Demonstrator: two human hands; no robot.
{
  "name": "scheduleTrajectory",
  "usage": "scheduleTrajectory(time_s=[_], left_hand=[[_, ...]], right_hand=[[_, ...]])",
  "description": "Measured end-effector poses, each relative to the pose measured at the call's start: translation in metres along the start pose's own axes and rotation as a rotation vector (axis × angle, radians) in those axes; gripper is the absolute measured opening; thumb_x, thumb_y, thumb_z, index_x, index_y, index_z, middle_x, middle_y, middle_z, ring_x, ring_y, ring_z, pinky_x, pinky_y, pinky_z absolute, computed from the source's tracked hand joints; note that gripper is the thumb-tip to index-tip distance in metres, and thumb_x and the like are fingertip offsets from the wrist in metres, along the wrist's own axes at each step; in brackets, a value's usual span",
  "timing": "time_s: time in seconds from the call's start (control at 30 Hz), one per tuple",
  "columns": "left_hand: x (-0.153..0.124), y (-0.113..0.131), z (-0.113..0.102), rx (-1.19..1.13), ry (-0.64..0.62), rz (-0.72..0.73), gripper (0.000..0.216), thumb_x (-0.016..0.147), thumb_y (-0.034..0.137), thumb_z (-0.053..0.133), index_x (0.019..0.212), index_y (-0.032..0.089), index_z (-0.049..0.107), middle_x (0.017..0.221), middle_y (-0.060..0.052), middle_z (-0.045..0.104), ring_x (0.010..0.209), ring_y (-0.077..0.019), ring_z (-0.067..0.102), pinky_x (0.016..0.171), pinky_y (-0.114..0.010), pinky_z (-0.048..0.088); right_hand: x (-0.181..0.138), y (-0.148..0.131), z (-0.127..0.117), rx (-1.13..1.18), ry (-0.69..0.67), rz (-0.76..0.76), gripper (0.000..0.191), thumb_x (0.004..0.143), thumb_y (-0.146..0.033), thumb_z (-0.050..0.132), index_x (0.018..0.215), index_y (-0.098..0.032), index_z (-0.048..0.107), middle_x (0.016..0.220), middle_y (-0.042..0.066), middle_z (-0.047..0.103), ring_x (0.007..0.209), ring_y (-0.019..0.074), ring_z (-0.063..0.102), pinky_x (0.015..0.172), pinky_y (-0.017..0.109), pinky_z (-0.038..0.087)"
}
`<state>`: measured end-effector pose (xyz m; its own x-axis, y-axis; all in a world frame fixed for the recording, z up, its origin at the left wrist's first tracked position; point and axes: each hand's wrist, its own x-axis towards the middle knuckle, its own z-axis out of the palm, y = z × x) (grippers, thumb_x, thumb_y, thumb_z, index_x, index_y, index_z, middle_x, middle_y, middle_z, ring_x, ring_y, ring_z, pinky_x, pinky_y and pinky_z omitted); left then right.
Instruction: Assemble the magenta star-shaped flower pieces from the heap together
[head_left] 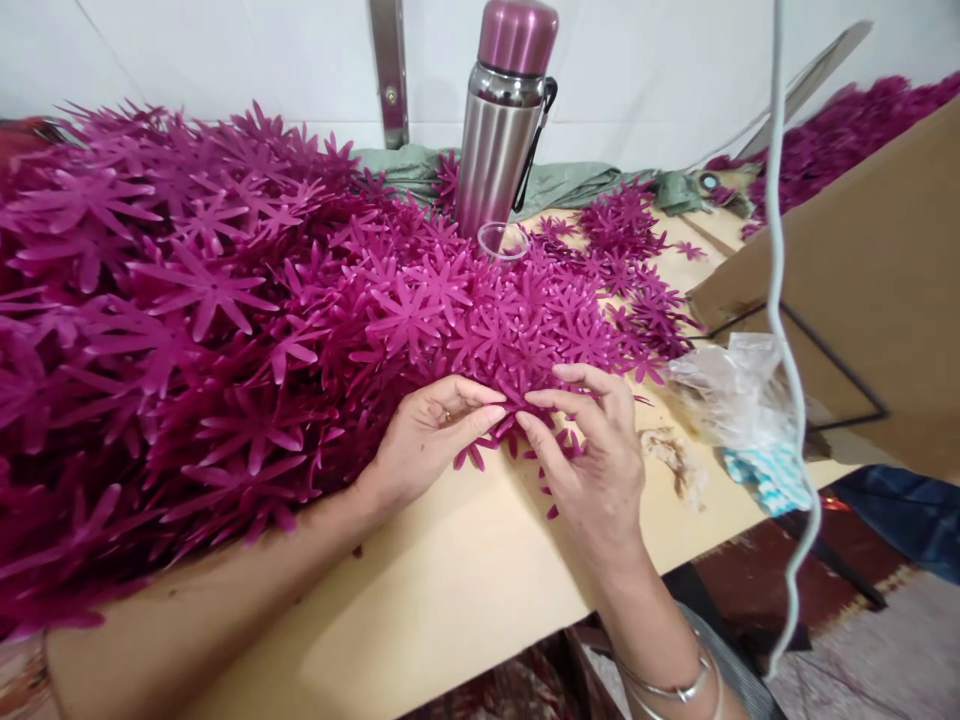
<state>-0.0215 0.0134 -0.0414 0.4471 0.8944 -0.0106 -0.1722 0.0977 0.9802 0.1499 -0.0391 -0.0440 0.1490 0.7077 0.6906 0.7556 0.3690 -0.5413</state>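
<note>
A large heap of magenta flower-shaped pieces with narrow petals covers the left and middle of the table. At the heap's front edge, my left hand pinches one magenta flower piece between thumb and forefinger. My right hand meets it from the other side, thumb and forefinger closed on the same piece while its other fingers stay loose. The fingertips of both hands almost touch and hide part of the piece. Several more flower pieces lie just beneath the fingers.
Behind the hands stands a steel thermos with a magenta lid, beside a clear plastic ring. To the right are a clear plastic bag, a blue-striped cloth and a cardboard box. A white cable hangs in front.
</note>
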Motion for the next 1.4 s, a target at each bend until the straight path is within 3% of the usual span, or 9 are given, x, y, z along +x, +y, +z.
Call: scheduleTrajectory(time_s=[0.2, 0.33, 0.7, 0.9, 1.07, 1.17, 1.4], left_hand=[[0.0, 0.001, -0.001, -0.048, 0.035, 0.025, 0.015, 0.084, 0.027, 0.08, 0.083, 0.014, 0.073, 0.066, 0.002, 0.071, 0.053, -0.0062, 0.061, 0.048, -0.014, 0.051], [0.0, 0.001, -0.002, -0.047, 0.01, 0.016, 0.013, 0.082, 0.025, 0.081, 0.087, 0.014, 0.075, 0.066, 0.003, 0.071, 0.051, -0.0057, 0.059, 0.047, -0.015, 0.052], [-0.001, -0.001, -0.002, -0.008, -0.03, 0.063, 0.014, 0.082, 0.016, 0.079, 0.096, 0.016, 0.08, 0.073, 0.001, 0.078, 0.055, -0.0075, 0.066, 0.049, -0.016, 0.055], [-0.001, 0.0, -0.002, 0.04, -0.023, 0.074, 0.012, 0.083, 0.016, 0.079, 0.095, 0.017, 0.082, 0.073, 0.001, 0.077, 0.053, -0.006, 0.063, 0.05, -0.015, 0.054], [-0.001, 0.001, 0.0, -0.015, -0.006, 0.082, 0.006, 0.082, 0.017, 0.081, 0.088, 0.016, 0.08, 0.069, 0.002, 0.075, 0.054, -0.0061, 0.064, 0.049, -0.014, 0.054], [-0.002, 0.001, 0.0, -0.011, -0.028, 0.106, 0.007, 0.083, 0.018, 0.081, 0.088, 0.015, 0.077, 0.069, 0.002, 0.075, 0.056, -0.0066, 0.065, 0.05, -0.013, 0.054], [-0.002, -0.003, -0.001, 0.051, -0.039, 0.123, 0.01, 0.086, 0.023, 0.078, 0.093, 0.016, 0.076, 0.074, 0.001, 0.074, 0.059, -0.0078, 0.064, 0.051, -0.015, 0.054]], right_hand=[[0.0, -0.001, 0.0, 0.078, -0.091, -0.037, 0.012, 0.092, -0.017, 0.075, 0.102, -0.023, 0.075, 0.104, 0.006, 0.074, 0.101, 0.0219, 0.069, 0.092, 0.041, 0.055], [-0.003, -0.001, 0.001, 0.151, -0.09, -0.021, 0.015, 0.093, -0.013, 0.072, 0.104, -0.024, 0.073, 0.101, 0.004, 0.078, 0.096, 0.0195, 0.073, 0.088, 0.038, 0.058], [-0.004, 0.0, 0.001, -0.068, -0.082, -0.208, 0.015, 0.094, -0.011, 0.069, 0.104, -0.022, 0.066, 0.098, 0.005, 0.082, 0.091, 0.0202, 0.077, 0.086, 0.038, 0.056], [-0.006, -0.005, 0.002, -0.082, -0.069, -0.121, 0.012, 0.093, -0.01, 0.067, 0.097, -0.021, 0.065, 0.086, 0.002, 0.078, 0.077, 0.0175, 0.073, 0.08, 0.036, 0.054], [-0.009, -0.002, 0.001, 0.101, -0.099, -0.011, 0.014, 0.095, -0.014, 0.068, 0.104, -0.024, 0.067, 0.097, 0.001, 0.079, 0.084, 0.0173, 0.076, 0.08, 0.035, 0.058], [-0.01, -0.001, 0.002, 0.127, -0.105, -0.024, 0.019, 0.093, -0.014, 0.07, 0.109, -0.025, 0.067, 0.102, 0.002, 0.079, 0.089, 0.0181, 0.076, 0.081, 0.035, 0.059], [-0.007, -0.007, 0.004, 0.031, -0.094, -0.04, 0.016, 0.091, -0.012, 0.069, 0.101, -0.024, 0.065, 0.091, 0.0, 0.079, 0.078, 0.0165, 0.075, 0.081, 0.034, 0.057]])
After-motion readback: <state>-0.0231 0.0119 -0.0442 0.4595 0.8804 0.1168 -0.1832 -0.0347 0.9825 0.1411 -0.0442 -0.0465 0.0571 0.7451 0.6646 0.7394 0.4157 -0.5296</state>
